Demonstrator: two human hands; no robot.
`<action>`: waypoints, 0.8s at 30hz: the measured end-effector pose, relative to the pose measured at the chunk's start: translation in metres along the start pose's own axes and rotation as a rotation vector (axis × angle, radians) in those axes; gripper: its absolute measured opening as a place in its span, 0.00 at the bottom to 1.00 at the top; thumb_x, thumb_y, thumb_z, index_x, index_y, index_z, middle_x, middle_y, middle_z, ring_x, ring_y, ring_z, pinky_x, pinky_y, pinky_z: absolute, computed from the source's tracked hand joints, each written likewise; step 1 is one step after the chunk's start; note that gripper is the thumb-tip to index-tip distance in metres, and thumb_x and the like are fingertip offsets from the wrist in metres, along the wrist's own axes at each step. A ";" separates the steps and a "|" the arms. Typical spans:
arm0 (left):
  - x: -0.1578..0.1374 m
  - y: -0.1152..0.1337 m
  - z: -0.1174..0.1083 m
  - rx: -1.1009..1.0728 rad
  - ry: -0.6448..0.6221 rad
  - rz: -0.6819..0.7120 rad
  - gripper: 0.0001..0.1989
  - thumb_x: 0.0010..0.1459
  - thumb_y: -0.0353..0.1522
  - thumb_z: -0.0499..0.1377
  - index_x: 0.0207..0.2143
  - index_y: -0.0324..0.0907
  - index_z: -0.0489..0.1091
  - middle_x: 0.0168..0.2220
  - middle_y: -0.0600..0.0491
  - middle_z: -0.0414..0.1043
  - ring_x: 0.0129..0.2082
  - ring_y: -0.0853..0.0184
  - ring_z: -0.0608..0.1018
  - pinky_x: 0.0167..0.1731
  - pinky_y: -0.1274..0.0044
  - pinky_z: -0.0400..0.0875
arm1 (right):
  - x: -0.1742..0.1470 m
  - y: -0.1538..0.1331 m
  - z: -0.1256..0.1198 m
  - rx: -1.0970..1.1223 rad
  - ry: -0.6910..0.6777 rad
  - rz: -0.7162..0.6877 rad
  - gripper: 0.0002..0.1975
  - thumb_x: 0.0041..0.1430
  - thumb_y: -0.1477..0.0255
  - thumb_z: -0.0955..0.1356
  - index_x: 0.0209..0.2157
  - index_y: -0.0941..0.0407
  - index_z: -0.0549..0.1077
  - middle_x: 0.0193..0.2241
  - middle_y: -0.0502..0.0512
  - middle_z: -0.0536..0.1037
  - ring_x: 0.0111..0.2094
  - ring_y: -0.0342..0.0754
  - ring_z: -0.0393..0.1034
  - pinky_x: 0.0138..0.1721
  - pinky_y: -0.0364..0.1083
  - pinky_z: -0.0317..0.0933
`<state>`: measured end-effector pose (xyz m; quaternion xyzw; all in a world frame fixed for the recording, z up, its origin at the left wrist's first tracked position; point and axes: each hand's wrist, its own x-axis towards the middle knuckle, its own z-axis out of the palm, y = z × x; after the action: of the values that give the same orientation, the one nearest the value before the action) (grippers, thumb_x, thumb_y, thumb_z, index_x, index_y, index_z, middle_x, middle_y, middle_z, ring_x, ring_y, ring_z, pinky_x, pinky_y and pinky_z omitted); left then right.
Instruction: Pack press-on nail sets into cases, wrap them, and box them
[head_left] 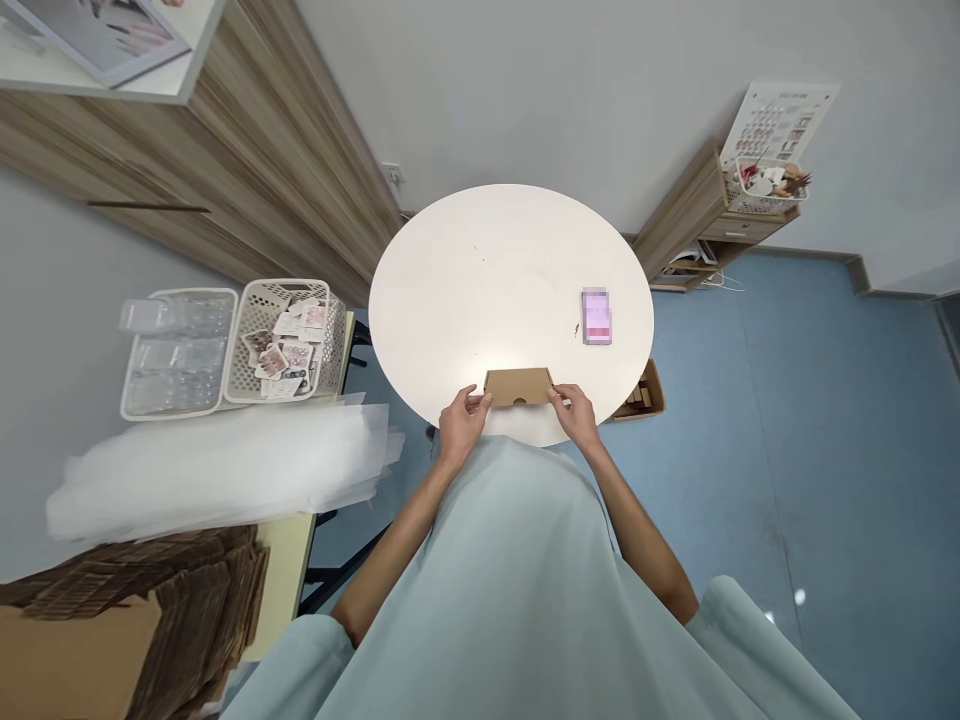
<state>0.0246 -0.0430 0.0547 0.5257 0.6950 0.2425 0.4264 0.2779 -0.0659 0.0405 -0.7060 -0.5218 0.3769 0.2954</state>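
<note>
You have one brown cardboard box (pixel 517 384) between your two hands, on the near part of the white oval bench (pixel 480 280). The fingers of your left hand (pixel 460 422) pinch its left end, thumb at the near corner; the fingers of your right hand (pixel 576 417) pinch its right end in the same way. One half-round notch shows in the box's near side, midway between your two sets of fingers.

Beyond your right fingers and a little to their right lies one phone (pixel 597 325), its screen blurred, with one small dark mark (pixel 577 329) just left of it. Lower than the bench, right of your right fingers, is one open carton (pixel 657 386) with small brown pieces in it, too small to count.

Well to the left of your left fingers stand two white baskets side by side: the nearer basket (pixel 328 345) holds many picture cards (pixel 289 350), and the farther basket (pixel 127 395) holds several clear plastic cases (pixel 184 350); neither lot can be counted surely. Left of your left fingers and closer to you, one stack of whitish sheets (pixel 225 465) and one pile of folded cardboard (pixel 202 620) lie over one pale yellow bench (pixel 289 560).
</note>
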 end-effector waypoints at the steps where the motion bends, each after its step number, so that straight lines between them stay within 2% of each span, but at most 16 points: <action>1: -0.002 0.005 -0.003 0.007 0.010 -0.007 0.21 0.69 0.45 0.62 0.58 0.45 0.75 0.48 0.49 0.85 0.50 0.57 0.85 0.55 0.67 0.77 | -0.001 -0.006 -0.005 -0.013 0.006 0.006 0.24 0.72 0.50 0.63 0.44 0.55 0.81 0.49 0.62 0.81 0.47 0.55 0.78 0.46 0.50 0.72; 5: -0.002 0.013 -0.007 0.042 0.020 -0.051 0.20 0.68 0.49 0.60 0.50 0.45 0.79 0.43 0.50 0.85 0.47 0.56 0.85 0.51 0.68 0.77 | -0.002 -0.018 -0.013 -0.081 0.017 0.092 0.26 0.71 0.47 0.62 0.36 0.54 0.78 0.43 0.61 0.83 0.44 0.56 0.78 0.46 0.51 0.71; 8: 0.002 0.010 -0.003 0.031 -0.002 -0.089 0.20 0.67 0.50 0.61 0.48 0.45 0.80 0.42 0.50 0.85 0.46 0.57 0.84 0.49 0.70 0.77 | 0.001 -0.014 -0.009 -0.089 0.006 0.133 0.25 0.71 0.48 0.63 0.38 0.54 0.79 0.45 0.61 0.83 0.45 0.56 0.78 0.47 0.51 0.70; 16: 0.012 -0.004 0.004 -0.010 -0.066 -0.090 0.25 0.66 0.51 0.60 0.56 0.46 0.76 0.45 0.50 0.84 0.41 0.60 0.84 0.46 0.71 0.76 | 0.003 0.002 -0.002 -0.026 -0.032 0.159 0.27 0.69 0.46 0.63 0.43 0.53 0.80 0.47 0.60 0.84 0.46 0.56 0.78 0.46 0.51 0.70; 24: 0.020 -0.018 0.012 -0.145 -0.129 -0.094 0.31 0.63 0.57 0.60 0.55 0.44 0.76 0.51 0.45 0.81 0.41 0.58 0.84 0.44 0.69 0.78 | 0.009 0.005 0.001 0.048 -0.066 0.205 0.30 0.67 0.42 0.62 0.43 0.53 0.80 0.45 0.59 0.85 0.44 0.56 0.79 0.47 0.51 0.69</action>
<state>0.0240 -0.0311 0.0273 0.4749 0.6706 0.2375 0.5180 0.2815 -0.0590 0.0342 -0.7355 -0.4470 0.4406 0.2550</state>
